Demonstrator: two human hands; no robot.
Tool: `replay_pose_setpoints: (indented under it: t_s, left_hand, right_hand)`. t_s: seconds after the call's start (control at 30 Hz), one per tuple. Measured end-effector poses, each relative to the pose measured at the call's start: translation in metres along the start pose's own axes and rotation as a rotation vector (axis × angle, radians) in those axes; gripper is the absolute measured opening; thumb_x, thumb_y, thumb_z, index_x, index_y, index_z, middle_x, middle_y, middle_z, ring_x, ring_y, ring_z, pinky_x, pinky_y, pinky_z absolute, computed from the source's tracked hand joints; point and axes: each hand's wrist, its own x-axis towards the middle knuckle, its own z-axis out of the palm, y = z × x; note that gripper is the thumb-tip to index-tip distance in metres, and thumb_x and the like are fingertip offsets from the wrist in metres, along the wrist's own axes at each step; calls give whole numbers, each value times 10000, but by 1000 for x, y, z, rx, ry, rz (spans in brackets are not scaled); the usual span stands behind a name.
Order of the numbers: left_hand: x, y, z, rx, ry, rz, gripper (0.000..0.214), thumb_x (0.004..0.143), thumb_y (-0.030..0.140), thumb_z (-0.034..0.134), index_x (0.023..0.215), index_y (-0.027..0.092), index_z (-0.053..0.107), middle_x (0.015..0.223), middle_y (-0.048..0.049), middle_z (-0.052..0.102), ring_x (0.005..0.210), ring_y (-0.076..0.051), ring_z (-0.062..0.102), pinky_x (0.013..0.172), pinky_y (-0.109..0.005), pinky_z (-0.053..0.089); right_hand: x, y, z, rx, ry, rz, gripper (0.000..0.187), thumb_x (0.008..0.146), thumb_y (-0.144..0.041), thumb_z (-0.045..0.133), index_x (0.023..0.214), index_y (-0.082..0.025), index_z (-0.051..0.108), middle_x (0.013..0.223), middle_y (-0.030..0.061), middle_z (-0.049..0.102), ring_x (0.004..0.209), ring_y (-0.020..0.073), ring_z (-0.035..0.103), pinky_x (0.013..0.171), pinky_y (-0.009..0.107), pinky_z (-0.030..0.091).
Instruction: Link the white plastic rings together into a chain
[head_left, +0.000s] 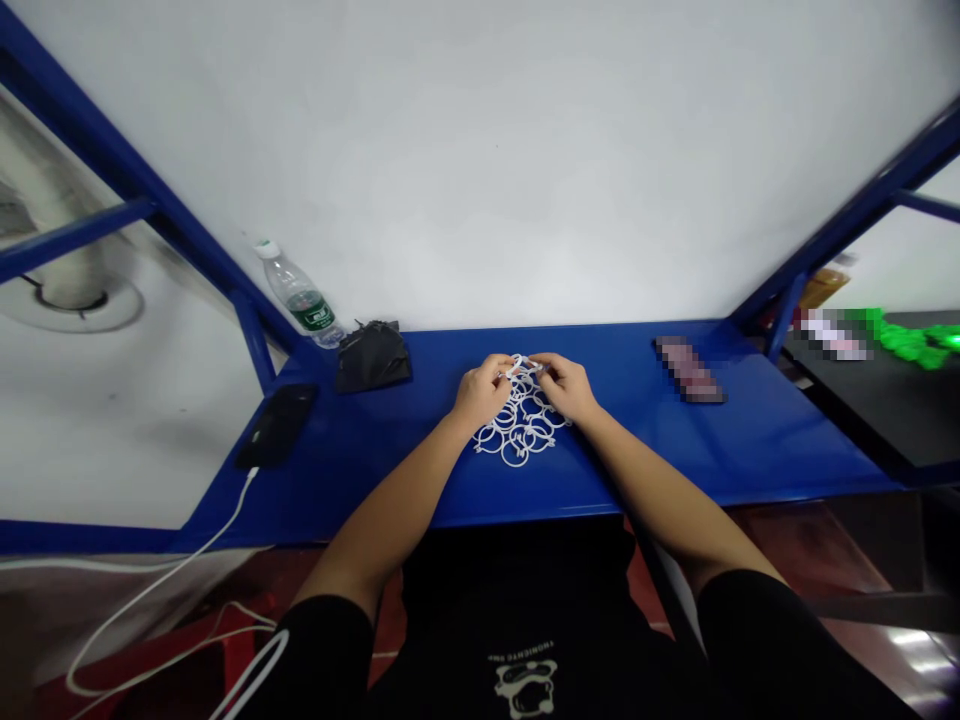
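Note:
Several thin white rings [515,453] with small clasp-like bits lie in a loose pile on the blue table [615,470]. Above the far side of this pile, my left hand [484,390] and my right hand [568,387] come close together. Both are closed, with a white ring [517,366] pinched between their fingertips. The left fingers grip its left side and the right fingers its right side. Small details of the ring at the fingertips are too fine to make out.
At the back left stand a plastic water bottle [304,300] and a black crumpled pouch [373,357]. A black phone [277,427] with a white cable [229,525] lies at the left edge. On the right is a blurred-out phone-like object [690,370]. Blue frame bars [787,315] flank the table.

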Motion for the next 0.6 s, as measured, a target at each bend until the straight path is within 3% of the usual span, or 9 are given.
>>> replay_pose_setpoints:
  t_s: [0.13,0.23,0.33,0.43,0.6]
  left_hand:
    - [2,-1,-3,103,-60,114,256,842,64,622,957,229,780,1107,-43,800,913,-186,741,880,-325,574]
    - [6,-5,-6,164,-60,155,123,896,177,670,907,222,784,1076,-58,794,1010,-219,727,970,-373,552]
    - [8,-11,-9,272,-83,111,213,940,351,708,1100,239,791,1268,-87,757,1198,-281,671,1102,-468,482]
    - [7,-20,-9,359,-192,41,511,956,515,692,1402,266,673,1587,-124,548,1485,-356,469,1214,-569,361]
    - [3,-28,-4,382,-398,-3,644,976,651,599,1502,280,583,1635,-145,485,1555,-375,390,1245,-608,303]
  right_hand:
    - [4,-2,-3,-33,-35,-106,224,982,-299,566,1016,-242,780,1074,83,772,1012,238,714,934,397,571]
    - [7,4,-4,-98,-50,-108,254,1001,-370,592,1118,-248,782,1144,100,764,1109,268,693,1018,456,542]
    - [9,15,-2,-190,-128,-122,435,1008,-477,607,1354,-233,708,1437,136,671,1347,330,597,1169,554,433]
    - [7,25,2,-291,-289,-57,638,994,-589,607,1519,-226,593,1630,162,491,1528,408,416,1235,635,335]
    - [2,27,5,-314,-506,12,688,1008,-610,582,1615,-307,468,1684,126,415,1567,435,349,1227,721,286]
